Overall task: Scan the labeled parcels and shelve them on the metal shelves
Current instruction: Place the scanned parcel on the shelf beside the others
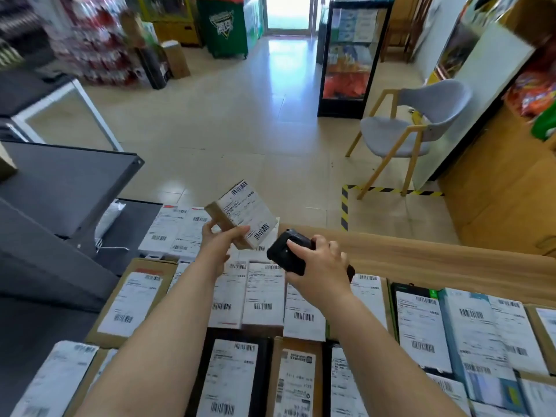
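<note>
Held up in the left hand: a small flat brown cardboard parcel, tilted, white printed label with black barcodes facing up, thumb across the label's near edge and fingers curled round the far cardboard side, well above the spread of parcels below. Gripped in the right hand: a black, rounded plastic handheld scanner, fingers wrapped round its body, forefinger laid along the top, nose angled toward the raised parcel, just beside it but apart. Underneath, packed edge to edge in rows: flat labeled parcels in brown cardboard, black wrap and white or pale plastic mailers, each with a matte white label and barcodes. Behind them, a light wood-grain counter edge. To the left, dark grey metal shelves with smooth sheet surfaces and a bolted corner; a crinkled clear plastic bag tucked at their foot, contents unclear. Beyond, glossy beige floor tiles, yellow-and-black striped tape, a grey moulded chair with pale wooden legs, and a black-framed glass display cabinet holding blurred orange and blue packets.
</note>
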